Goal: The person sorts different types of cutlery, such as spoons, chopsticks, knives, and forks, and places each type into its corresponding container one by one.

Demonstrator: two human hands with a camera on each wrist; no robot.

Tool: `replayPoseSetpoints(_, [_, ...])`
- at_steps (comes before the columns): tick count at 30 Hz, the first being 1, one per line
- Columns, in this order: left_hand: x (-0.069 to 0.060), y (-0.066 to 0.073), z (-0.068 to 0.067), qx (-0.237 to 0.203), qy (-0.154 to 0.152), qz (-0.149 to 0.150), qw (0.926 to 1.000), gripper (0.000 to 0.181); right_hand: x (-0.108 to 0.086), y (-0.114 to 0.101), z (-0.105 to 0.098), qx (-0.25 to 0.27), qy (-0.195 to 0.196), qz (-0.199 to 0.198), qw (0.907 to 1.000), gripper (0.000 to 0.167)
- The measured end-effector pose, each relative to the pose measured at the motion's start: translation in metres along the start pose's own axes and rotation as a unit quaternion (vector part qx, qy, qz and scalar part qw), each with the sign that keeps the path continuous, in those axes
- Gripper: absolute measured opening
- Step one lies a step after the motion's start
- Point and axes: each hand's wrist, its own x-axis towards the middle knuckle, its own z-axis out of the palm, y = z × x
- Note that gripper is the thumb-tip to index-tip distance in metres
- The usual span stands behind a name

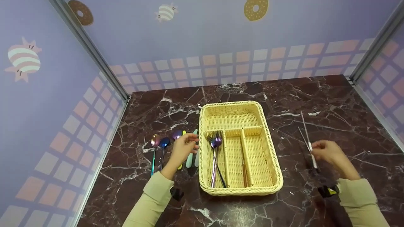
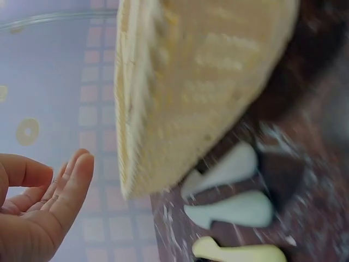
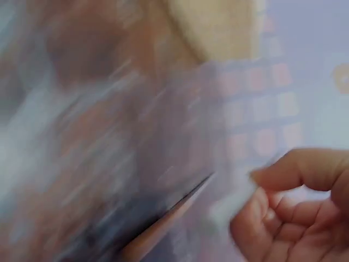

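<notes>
My right hand (image 1: 328, 153) pinches slim chopsticks (image 1: 313, 159) with pale thick ends, raised at the right of a woven basket (image 1: 279, 173). Their thin ends spread apart and point away; the right wrist view is blurred. My left hand (image 1: 183, 148) hovers by the basket's left rim, its fingers loosely bent and holding nothing. In the basket's left compartment lie a purple fork (image 1: 216, 139) and another dark fork. Brown sticks (image 1: 245, 173) lie in the middle compartment.
Shiny spoons (image 1: 164, 142) lie left of the basket. Near them, partly behind my left hand, are a yellow-handled utensil (image 2: 240, 253), a mint one (image 2: 234, 209) and a whitish one (image 2: 229, 168). Patterned panels (image 1: 221, 41) enclose the marble tabletop (image 1: 240, 214).
</notes>
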Motion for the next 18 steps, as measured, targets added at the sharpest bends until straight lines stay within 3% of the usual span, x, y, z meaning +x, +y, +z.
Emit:
replayPoseSetpoints(4, [0.000,0.018,0.020,-0.055,-0.044,-0.001,0.9975,0.029,-0.003,-0.042,0.009,0.120,-0.015,-0.053,0.9913,0.023])
replayPoseSetpoints(6, [0.000,0.027,0.032,-0.079,-0.065,-0.006,0.9947,0.028,-0.005,-0.062,0.017,0.190,-0.034,-0.068,0.9788,0.015])
replayPoseSetpoints(9, [-0.001,0.042,0.053,-0.103,-0.091,-0.021,0.9903,0.028,-0.007,-0.087,0.033,0.255,-0.072,-0.092,0.9599,0.012])
replayPoseSetpoints(11, [-0.001,0.051,0.067,-0.111,-0.101,-0.027,0.9882,0.030,-0.009,-0.101,0.045,0.268,-0.100,-0.097,0.9533,0.013])
replayPoseSetpoints(14, [-0.001,0.060,0.086,-0.121,-0.116,-0.024,0.9856,0.031,-0.013,-0.117,0.064,0.259,-0.138,-0.101,0.9506,0.015])
replayPoseSetpoints(18, [-0.001,0.063,0.102,-0.149,-0.139,-0.027,0.9787,0.031,-0.015,-0.129,0.084,0.254,-0.180,-0.104,0.9447,0.014])
